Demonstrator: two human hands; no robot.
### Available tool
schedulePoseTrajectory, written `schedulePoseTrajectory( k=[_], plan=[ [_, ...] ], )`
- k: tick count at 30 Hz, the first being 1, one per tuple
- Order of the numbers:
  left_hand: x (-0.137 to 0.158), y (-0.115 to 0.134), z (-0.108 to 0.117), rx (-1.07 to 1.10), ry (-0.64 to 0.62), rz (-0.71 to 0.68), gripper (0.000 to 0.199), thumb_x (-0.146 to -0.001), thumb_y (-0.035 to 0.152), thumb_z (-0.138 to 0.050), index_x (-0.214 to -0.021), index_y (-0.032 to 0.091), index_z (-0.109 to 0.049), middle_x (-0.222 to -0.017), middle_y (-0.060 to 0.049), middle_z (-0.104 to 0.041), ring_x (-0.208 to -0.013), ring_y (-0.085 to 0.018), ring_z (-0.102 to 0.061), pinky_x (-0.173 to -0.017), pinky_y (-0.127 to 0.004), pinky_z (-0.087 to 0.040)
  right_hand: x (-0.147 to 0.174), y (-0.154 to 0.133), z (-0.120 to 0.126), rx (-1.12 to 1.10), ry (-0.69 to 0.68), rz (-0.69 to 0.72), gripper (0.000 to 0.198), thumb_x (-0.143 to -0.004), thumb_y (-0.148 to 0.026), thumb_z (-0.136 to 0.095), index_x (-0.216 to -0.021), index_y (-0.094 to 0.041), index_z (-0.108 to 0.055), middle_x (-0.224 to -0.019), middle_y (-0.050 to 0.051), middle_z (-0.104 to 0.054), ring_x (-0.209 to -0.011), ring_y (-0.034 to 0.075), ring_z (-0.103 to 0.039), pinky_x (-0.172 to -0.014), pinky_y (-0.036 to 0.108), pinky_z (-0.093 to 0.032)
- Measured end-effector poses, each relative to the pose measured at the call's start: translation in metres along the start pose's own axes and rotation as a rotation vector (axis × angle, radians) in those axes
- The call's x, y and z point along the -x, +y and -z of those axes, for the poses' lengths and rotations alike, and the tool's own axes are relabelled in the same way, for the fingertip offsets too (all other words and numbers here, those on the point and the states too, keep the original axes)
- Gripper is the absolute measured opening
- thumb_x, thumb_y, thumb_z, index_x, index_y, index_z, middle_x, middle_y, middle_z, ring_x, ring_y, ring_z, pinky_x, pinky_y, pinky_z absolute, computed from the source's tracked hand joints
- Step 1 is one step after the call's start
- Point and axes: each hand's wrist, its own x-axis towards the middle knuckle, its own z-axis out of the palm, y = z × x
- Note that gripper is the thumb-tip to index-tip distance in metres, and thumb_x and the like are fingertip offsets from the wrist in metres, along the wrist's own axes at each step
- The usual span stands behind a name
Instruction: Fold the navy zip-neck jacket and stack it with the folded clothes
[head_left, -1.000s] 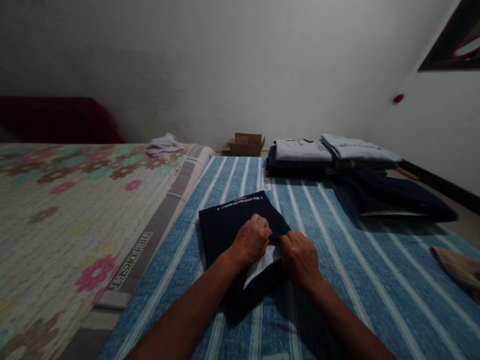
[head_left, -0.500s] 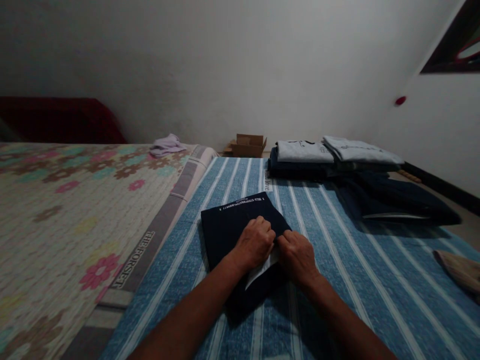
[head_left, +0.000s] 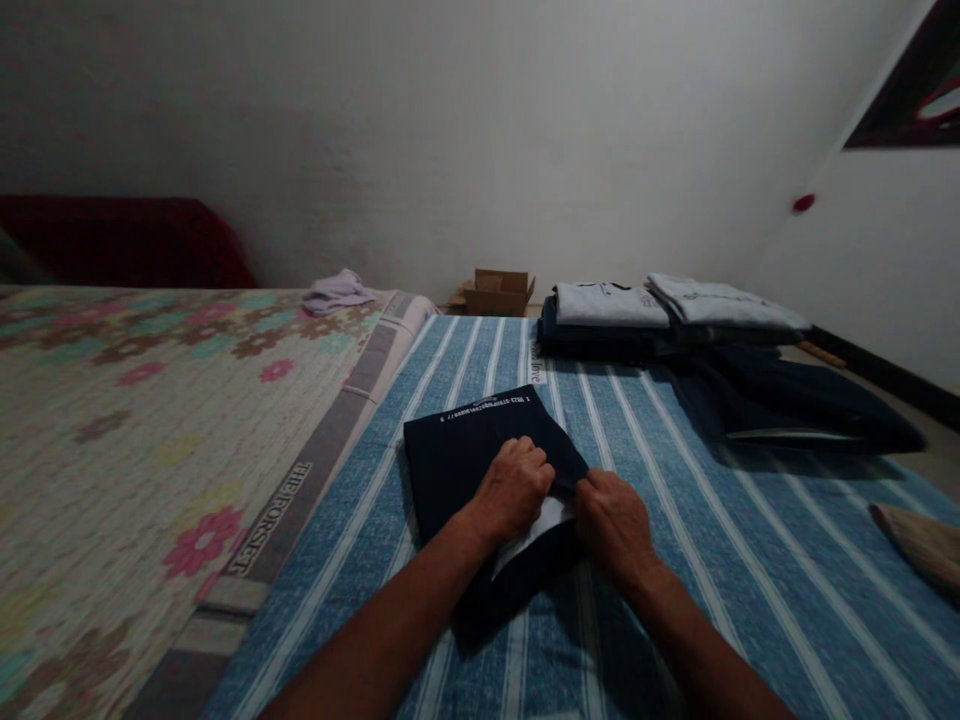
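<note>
A dark navy folded garment [head_left: 457, 455] with small white lettering along its far edge lies on the blue striped bedspread [head_left: 322, 610]. My left hand [head_left: 516, 490] is closed on the cloth near the middle of the bundle, knuckles up. At the right edge, my right hand [head_left: 615, 515] pinches the fabric between curled fingers. Between the two hands a white patch [head_left: 551, 515] shows in an opening of the navy cloth. Both sets of fingertips are hidden behind the knuckles.
Folded clothes [head_left: 611, 305], white over dark, are stacked at the far right. Nearer lies a dark folded garment [head_left: 810, 400]. A tan item [head_left: 919, 540] sits at the right edge. A cardboard box [head_left: 499, 293] stands by the wall; a flowered bed [head_left: 150, 430] adjoins at left.
My right hand has moved a little right and towards me, pulling the fabric edge, so the gap between my hands is wider. My left hand has stayed nearly in place.
</note>
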Motion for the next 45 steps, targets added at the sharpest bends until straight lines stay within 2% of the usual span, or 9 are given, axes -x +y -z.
schedulePoseTrajectory(
  k=[8,15,20,25,29,35,40,45],
  plan=[
    [0.001,0.000,0.000,0.001,0.021,-0.010,0.010,-0.081,0.014,-0.053,-0.072,0.015,-0.059,-0.080,-0.006,-0.058,-0.082,-0.020,-0.046,-0.072,-0.034,-0.037,0.006,0.005,-0.002,-0.015,0.015,-0.047,0.017,-0.079,-0.011,-0.054,-0.065,-0.016,-0.062,-0.073,0.005,-0.060,-0.069,0.017,-0.053,-0.059,0.028,-0.028],
    [0.001,0.000,0.000,0.000,0.036,-0.019,0.013,-0.082,0.015,-0.050,-0.071,0.015,-0.058,-0.078,-0.007,-0.057,-0.081,-0.020,-0.046,-0.073,-0.035,-0.036,0.008,0.004,0.001,0.009,-0.009,-0.037,0.018,-0.079,-0.009,-0.053,-0.066,-0.016,-0.063,-0.072,0.006,-0.060,-0.069,0.017,-0.055,-0.058,0.028,-0.029],
    [0.001,0.000,0.002,0.003,0.025,-0.010,0.012,-0.081,0.016,-0.051,-0.072,0.015,-0.059,-0.079,-0.007,-0.058,-0.081,-0.021,-0.046,-0.074,-0.035,-0.036,0.012,0.002,0.013,0.049,-0.090,-0.111,0.020,-0.084,-0.023,-0.053,-0.071,-0.015,-0.066,-0.075,0.009,-0.063,-0.072,0.022,-0.060,-0.058,0.030,-0.032],
    [0.001,0.000,0.002,0.017,0.008,0.001,0.009,-0.080,0.017,-0.053,-0.073,0.014,-0.059,-0.081,-0.008,-0.058,-0.083,-0.021,-0.046,-0.077,-0.036,-0.036,0.011,0.003,0.015,0.075,-0.162,-0.130,0.025,-0.087,-0.019,-0.045,-0.074,-0.015,-0.066,-0.077,0.010,-0.066,-0.070,0.022,-0.064,-0.056,0.029,-0.036],
    [0.001,0.000,0.004,0.011,-0.017,0.010,0.010,-0.081,0.018,-0.052,-0.074,0.014,-0.059,-0.081,-0.007,-0.059,-0.084,-0.021,-0.047,-0.076,-0.036,-0.037,0.010,0.002,0.018,0.065,-0.226,-0.149,0.026,-0.088,-0.023,-0.044,-0.076,-0.015,-0.066,-0.078,0.012,-0.068,-0.070,0.027,-0.066,-0.054,0.031,-0.040],
    [0.001,0.000,0.007,0.026,-0.053,0.029,0.014,-0.083,0.019,-0.049,-0.076,0.014,-0.060,-0.084,-0.008,-0.060,-0.087,-0.022,-0.048,-0.077,-0.036,-0.038,0.009,0.002,0.023,0.060,-0.315,-0.150,0.026,-0.087,-0.014,-0.038,-0.083,-0.016,-0.064,-0.075,0.013,-0.069,-0.071,0.028,-0.067,-0.054,0.030,-0.041],
    [0.005,-0.005,0.008,0.102,-0.048,0.049,0.013,-0.080,0.026,-0.055,-0.084,0.014,-0.061,-0.090,-0.008,-0.060,-0.088,-0.022,-0.051,-0.079,-0.036,-0.041,0.009,0.001,0.033,0.047,-0.334,-0.178,0.025,-0.089,-0.032,-0.044,-0.083,-0.017,-0.063,-0.078,0.013,-0.070,-0.071,0.027,-0.067,-0.052,0.029,-0.038],
    [0.014,-0.018,0.013,0.310,0.000,0.109,0.028,-0.079,0.027,-0.059,-0.104,0.014,-0.061,-0.098,-0.007,-0.064,-0.093,-0.020,-0.054,-0.084,-0.033,-0.043,0.012,-0.008,0.043,-0.007,-0.228,-0.150,0.025,-0.089,-0.038,-0.044,-0.082,-0.021,-0.062,-0.073,0.008,-0.070,-0.067,0.024,-0.067,-0.049,0.027,-0.031]
  ],
)
